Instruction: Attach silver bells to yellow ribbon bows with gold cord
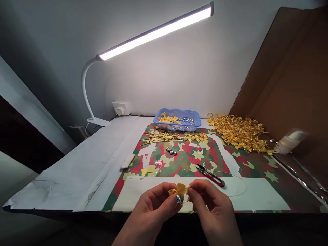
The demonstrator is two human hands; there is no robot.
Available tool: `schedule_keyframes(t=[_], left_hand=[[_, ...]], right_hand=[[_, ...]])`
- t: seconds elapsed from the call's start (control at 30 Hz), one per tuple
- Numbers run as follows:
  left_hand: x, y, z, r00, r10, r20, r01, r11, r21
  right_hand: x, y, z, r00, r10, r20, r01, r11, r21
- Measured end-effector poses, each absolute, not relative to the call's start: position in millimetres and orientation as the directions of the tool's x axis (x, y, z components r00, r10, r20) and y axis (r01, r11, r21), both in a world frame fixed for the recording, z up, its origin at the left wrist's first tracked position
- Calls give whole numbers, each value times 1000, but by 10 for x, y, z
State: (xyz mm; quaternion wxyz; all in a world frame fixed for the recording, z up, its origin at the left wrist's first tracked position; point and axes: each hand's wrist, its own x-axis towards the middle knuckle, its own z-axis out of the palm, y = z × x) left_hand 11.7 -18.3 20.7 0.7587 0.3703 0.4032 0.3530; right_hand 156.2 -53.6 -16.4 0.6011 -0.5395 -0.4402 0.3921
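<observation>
blue basket (177,120) at the back of the table (77,171) holds yellow bows and silver bells. left hand (153,205) and right hand (210,201) both pinch a yellow ribbon bow (180,190) with a bell between fingertips, above the near table edge. snips (210,175) just beyond.

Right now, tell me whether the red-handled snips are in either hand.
No: the snips lie on the table, while both the left hand and right hand pinch a yellow ribbon bow.
</observation>
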Motion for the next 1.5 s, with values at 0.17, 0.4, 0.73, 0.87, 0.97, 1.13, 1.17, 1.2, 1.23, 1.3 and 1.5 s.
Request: schedule_keyframes(t=[0.17,0.4,0.73,0.87,0.97,1.13,1.17,1.2,1.23,1.3,1.5], left_hand=[[92,-118,200,533,734,-422,-309,633,710],[64,-85,271,657,607,-448,-331,766,551],[129,-138,342,492,685,-538,-473,729,496],[130,-144,307,468,685,-559,-489,727,482],[112,-142,246,485,687,-540,-509,725,465],[82,-118,154,431,711,-555,-515,699,496],[80,-116,140,440,710,-551,-512,702,495],[80,-115,128,461,704,-540,-509,709,489],[80,-115,120,488,697,-525,-507,716,480],[83,-117,116,532,685,-498,-500,729,468],[91,-137,199,547,648,-530,-447,761,469]], right_hand=[[1628,-496,-173,214,976,34,-142,66,-988],[1718,-424,-230,-313,941,-132,-720,-326,-613],[1595,-451,-247,-77,996,-34,-679,-77,-730],[1566,-449,-229,3,998,-70,-640,-52,-767],[1552,-446,-223,40,990,-134,-713,-66,-698],[1529,-466,-221,61,986,-156,-833,-36,-552],[1526,-465,-236,29,988,-154,-854,-56,-517],[1524,-461,-255,-13,990,-137,-869,-79,-488],[1523,-454,-276,-56,993,-106,-877,-100,-470],[1525,-438,-312,-118,992,-34,-875,-120,-469],[1528,-448,-259,-5,995,-99,-819,-60,-571]])
